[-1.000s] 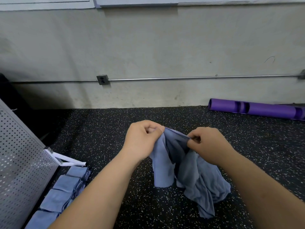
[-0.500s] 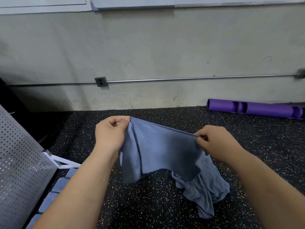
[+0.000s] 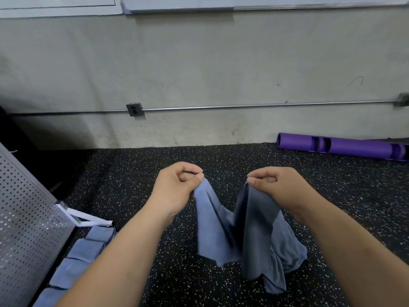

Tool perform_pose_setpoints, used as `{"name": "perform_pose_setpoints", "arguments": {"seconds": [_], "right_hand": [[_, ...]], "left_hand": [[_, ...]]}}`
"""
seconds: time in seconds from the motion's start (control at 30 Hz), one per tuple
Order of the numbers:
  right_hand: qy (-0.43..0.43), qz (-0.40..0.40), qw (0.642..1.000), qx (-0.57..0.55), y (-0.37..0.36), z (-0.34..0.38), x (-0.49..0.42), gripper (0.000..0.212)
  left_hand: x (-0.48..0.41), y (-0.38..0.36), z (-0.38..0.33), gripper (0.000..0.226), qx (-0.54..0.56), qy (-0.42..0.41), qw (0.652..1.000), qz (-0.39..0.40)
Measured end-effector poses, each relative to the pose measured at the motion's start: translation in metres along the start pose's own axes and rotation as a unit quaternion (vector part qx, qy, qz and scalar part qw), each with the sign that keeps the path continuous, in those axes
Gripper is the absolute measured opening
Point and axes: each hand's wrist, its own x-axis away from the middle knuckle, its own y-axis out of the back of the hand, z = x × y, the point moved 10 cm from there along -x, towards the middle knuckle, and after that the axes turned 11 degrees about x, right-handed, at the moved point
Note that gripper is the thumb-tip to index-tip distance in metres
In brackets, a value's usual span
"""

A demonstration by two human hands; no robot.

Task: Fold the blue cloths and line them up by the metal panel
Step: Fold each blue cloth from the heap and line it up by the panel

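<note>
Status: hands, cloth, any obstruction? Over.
Left hand and right hand each pinch a corner of blue cloth, slack between them. Folded cloths lined beside metal panel. White bracket at row's far end.

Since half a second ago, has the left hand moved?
Yes. The left hand, pinching the cloth, moved right from below the wall outlet toward the right hand.

I cannot count the folded cloths (image 3: 86, 249): the row passes under the left forearm (image 3: 115, 258) and off the bottom edge. The perforated metal panel (image 3: 26, 218) is cut by the left and bottom edges, and the purple tube (image 3: 345, 147) by the right. On the wall sheet (image 3: 57, 5), the top is cropped and the print is illegible. The corners of the blue cloth (image 3: 254, 229) are hidden inside the pinches of the left hand (image 3: 174, 187) and right hand (image 3: 278, 187).
</note>
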Motion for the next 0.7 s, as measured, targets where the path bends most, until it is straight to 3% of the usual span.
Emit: {"name": "perform_pose_setpoints", "arguments": {"seconds": [0.13,0.3,0.4,0.53,0.7], "right_hand": [[0.001,0.003,0.999,-0.051,-0.004,0.001,-0.001,0.013],[0.023,0.067,0.991,-0.113,-0.019,0.020,0.007,0.040],[0.108,0.032,0.994,-0.017,-0.015,0.030,0.008,0.042],[0.162,-0.042,0.978,0.126,-0.008,0.035,0.011,0.026],[0.193,-0.082,0.965,0.160,-0.004,0.044,0.017,0.014]], "left_hand": [[0.005,-0.025,0.002,0.013,0.033,0.000,0.998,0.060],[0.010,-0.046,-0.003,0.019,0.058,-0.012,0.994,0.095],[0.010,-0.048,-0.005,0.022,0.037,-0.030,0.994,0.100],[0.010,-0.049,-0.005,0.026,0.025,-0.041,0.992,0.119],[0.013,-0.047,-0.009,0.026,0.058,-0.045,0.992,0.104]]}}
